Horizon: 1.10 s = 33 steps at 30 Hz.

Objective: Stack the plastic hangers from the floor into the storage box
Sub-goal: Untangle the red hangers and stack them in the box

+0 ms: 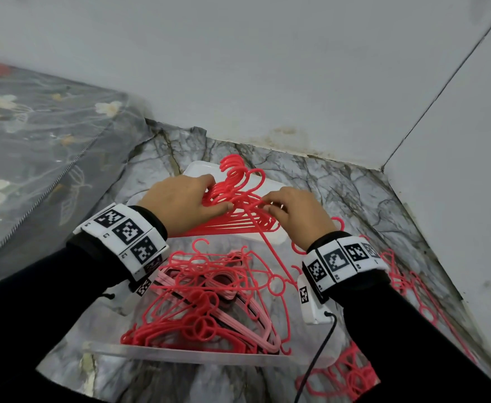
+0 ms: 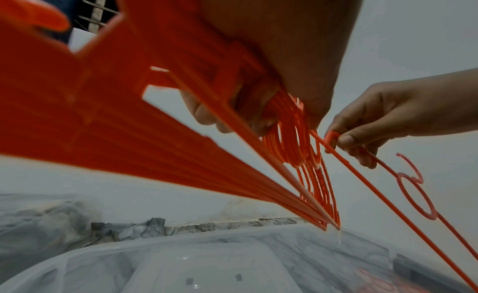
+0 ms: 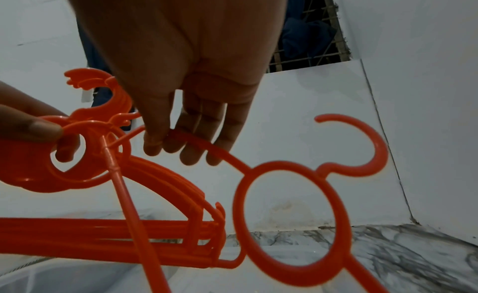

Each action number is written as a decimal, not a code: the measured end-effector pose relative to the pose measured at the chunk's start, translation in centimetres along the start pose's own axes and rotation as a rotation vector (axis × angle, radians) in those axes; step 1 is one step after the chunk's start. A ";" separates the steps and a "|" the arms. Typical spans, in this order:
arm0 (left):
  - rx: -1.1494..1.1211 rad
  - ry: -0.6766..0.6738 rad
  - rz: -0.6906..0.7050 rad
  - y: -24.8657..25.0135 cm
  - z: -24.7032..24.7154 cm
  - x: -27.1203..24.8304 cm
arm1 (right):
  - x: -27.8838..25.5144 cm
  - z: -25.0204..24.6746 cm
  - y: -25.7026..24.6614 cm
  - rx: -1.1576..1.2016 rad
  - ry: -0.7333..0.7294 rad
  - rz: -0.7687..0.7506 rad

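The left hand has its grip curled round a bundle of red hangers, fingers through the rings below the stacked hooks, thumb laid across the top. Just to the right of that grip, the right hand pinches the shoulder bar of a single hanger between thumb and fingertips; its ring and open hook hang free on the far side of the fingers, and its bar crosses the bundle's bars. Both grips sit above a white lid that lies on the marble-patterned floor. Nearer the person than the two hands stands the clear storage box, with a loose heap of hangers in red and pale pink inside it. More red hangers on the floor lie to the right of the right wrist, along the wall; how many is hard to judge. A floral bed cover lies left of the left arm
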<state>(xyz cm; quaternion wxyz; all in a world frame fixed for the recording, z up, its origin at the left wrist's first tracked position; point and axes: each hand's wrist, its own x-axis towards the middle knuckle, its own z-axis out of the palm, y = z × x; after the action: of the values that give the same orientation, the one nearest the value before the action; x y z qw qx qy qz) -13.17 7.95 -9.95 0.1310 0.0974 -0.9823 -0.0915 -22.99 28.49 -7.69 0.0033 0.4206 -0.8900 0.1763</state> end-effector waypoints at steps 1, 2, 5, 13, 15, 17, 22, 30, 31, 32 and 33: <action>0.001 0.006 -0.001 0.1 0.0 0.0 | 0.1 0.0 0.0 0.015 0.013 0.006; 0.001 0.012 -0.001 0.2 -0.1 0.1 | 0.1 0.0 0.0 0.038 0.024 0.009; 0.012 0.024 -0.003 0.5 -0.1 0.2 | 0.0 0.3 -0.2 0.131 0.025 0.002; 0.114 0.027 0.048 0.6 -0.3 0.0 | -0.1 0.3 0.3 0.211 -0.140 0.038; 0.189 0.042 0.127 0.5 -0.4 -0.1 | -0.1 0.4 0.5 0.235 -0.221 0.038; 0.265 0.050 0.195 0.4 -0.5 -0.3 | -0.2 0.9 0.6 0.214 -0.275 0.024; 0.286 0.024 0.207 0.0 -0.9 -0.3 | -0.2 2.0 0.4 0.191 -0.267 -0.003; 0.209 0.035 0.103 0.4 -0.9 -0.2 | -0.3 4.0 -2.3 0.243 -0.350 -0.102; 0.211 0.041 0.089 0.4 -0.9 -0.1 | -0.2 4.0 -2.7 0.244 -0.356 -0.094; 0.208 0.050 0.075 0.3 -1.0 -0.1 | -0.1 3.9 -2.9 0.266 -0.346 -0.072; 0.192 0.058 0.057 0.1 -1.1 0.0 | 0.0 3.6 -3.0 0.295 -0.318 -0.047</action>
<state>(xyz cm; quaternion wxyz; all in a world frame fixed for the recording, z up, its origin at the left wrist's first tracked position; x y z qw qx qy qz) -12.88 7.91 -8.93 0.1518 0.0843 -0.9848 0.0098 -20.19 25.60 -10.16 -0.1945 0.4597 -0.8337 0.2361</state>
